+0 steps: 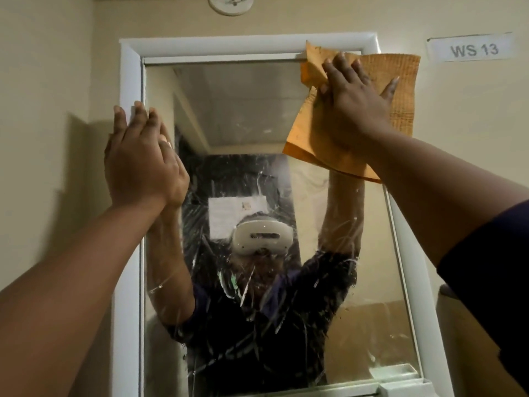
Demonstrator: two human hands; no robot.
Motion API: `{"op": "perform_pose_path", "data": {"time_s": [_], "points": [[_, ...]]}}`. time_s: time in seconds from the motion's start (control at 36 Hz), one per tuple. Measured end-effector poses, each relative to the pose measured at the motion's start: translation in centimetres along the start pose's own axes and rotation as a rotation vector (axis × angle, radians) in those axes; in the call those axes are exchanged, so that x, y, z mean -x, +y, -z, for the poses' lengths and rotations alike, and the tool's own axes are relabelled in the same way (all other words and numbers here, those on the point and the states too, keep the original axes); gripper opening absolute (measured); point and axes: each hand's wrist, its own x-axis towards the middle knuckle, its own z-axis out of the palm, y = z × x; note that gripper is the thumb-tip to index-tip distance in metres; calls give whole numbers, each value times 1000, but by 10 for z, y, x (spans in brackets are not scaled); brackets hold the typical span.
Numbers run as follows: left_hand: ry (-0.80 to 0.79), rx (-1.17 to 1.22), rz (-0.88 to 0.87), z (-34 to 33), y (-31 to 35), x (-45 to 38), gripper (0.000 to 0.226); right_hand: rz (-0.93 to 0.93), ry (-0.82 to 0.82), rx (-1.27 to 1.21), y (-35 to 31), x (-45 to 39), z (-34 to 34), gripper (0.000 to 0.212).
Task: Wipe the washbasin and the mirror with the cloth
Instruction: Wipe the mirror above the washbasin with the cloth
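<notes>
A white-framed mirror (243, 116) fills the middle of the head view, its glass streaked with wet marks lower down. An orange cloth (400, 90) lies spread over the mirror's upper right corner. My right hand (355, 110) presses flat on the cloth with its fingers spread and straight. My left hand (143, 164) rests flat against the mirror's left edge and frame, fingers straight and pointing up. The washbasin is out of view.
A beige wall surrounds the mirror. A paper label reading "WS 13" (473, 48) is stuck on the wall at upper right. A round white fitting (230, 4) sits on the wall above the frame. A small white ledge (393, 373) shows at the mirror's lower right.
</notes>
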Motion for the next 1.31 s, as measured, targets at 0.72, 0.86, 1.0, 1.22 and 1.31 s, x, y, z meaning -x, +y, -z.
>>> {"op": "perform_pose_path", "data": {"time_s": [0.72, 0.86, 1.0, 1.22, 1.31], "points": [[-28, -18, 26, 0, 2, 1, 51, -26, -17, -74, -70, 77, -28, 52], [-46, -41, 30, 0, 1, 0, 48, 238, -83, -53, -122, 87, -37, 52], [-47, -42, 16, 0, -2, 1, 49, 346, -81, -56, -111, 91, -39, 52], [-15, -2, 15, -1, -3, 2, 47, -18, 44, -133, -61, 114, -36, 52], [-17, -4, 20, -2, -3, 1, 47, -91, 48, -148, -67, 128, -41, 54]]}}
